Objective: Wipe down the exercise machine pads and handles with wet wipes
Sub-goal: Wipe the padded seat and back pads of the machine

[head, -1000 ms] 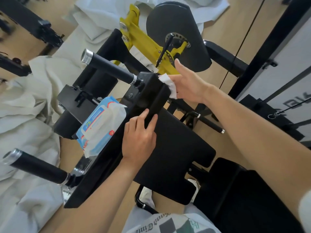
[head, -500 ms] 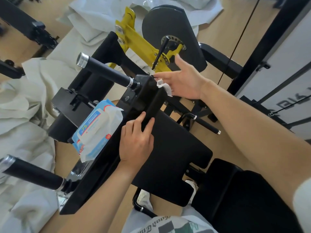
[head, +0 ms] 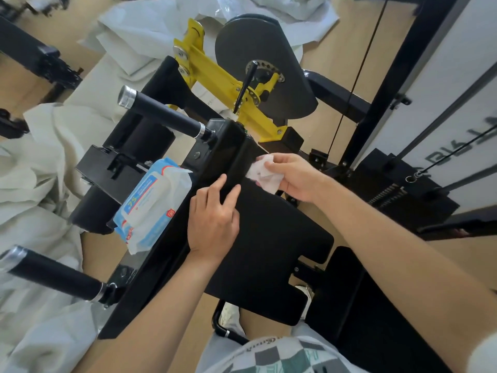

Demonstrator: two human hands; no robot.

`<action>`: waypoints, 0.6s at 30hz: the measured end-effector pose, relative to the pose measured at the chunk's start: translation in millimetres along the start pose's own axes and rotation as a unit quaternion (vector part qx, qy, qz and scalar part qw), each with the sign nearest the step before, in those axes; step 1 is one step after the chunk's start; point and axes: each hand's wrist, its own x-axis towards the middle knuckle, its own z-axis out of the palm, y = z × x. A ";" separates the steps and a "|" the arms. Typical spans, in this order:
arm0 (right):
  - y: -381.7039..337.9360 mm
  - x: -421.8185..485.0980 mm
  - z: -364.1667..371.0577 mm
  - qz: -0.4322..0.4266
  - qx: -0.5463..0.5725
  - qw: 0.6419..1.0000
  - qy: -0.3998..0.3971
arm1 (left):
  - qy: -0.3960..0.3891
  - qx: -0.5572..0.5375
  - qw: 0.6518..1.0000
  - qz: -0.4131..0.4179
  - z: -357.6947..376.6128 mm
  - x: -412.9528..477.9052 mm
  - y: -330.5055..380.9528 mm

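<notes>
A black chest pad of the exercise machine fills the middle of the view. My right hand grips a crumpled white wet wipe and presses it on the pad's upper right edge. My left hand rests flat on the pad's left edge, fingers spread, holding nothing. A blue and white pack of wet wipes lies on the machine frame just left of that hand. Two black handles with chrome ends stick out to the left: an upper handle and a lower handle.
A yellow adjustment arm with a black lever and a round grey pad stand behind the chest pad. White dust sheets cover the floor on the left. The black frame and cable of the weight stack rise at the right.
My right hand has come down from the pad's top corner onto its upper right face, with the wipe now bunched in its fingers. My left hand has stayed on the pad's edge.
</notes>
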 end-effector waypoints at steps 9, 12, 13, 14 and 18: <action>43.1 -8.7 73.2 -0.051 0.235 0.959 0.150 | -0.034 -0.004 0.999 0.016 -12.3 -15.2 -3.7; 65.5 -16.8 87.5 -0.032 0.223 0.958 0.177 | -0.044 0.000 0.999 0.008 -17.5 -28.4 -2.2; 73.4 -21.4 90.2 -0.017 0.206 0.963 0.174 | -0.047 0.002 0.999 0.004 -19.6 -33.9 -1.6; 80.7 -25.3 92.0 -0.001 0.185 0.969 0.167 | -0.050 0.005 0.999 -0.001 -21.6 -39.9 -1.4; 80.1 -30.5 92.2 0.004 0.170 0.972 0.161 | -0.059 0.011 0.998 -0.032 -30.9 -68.1 -3.2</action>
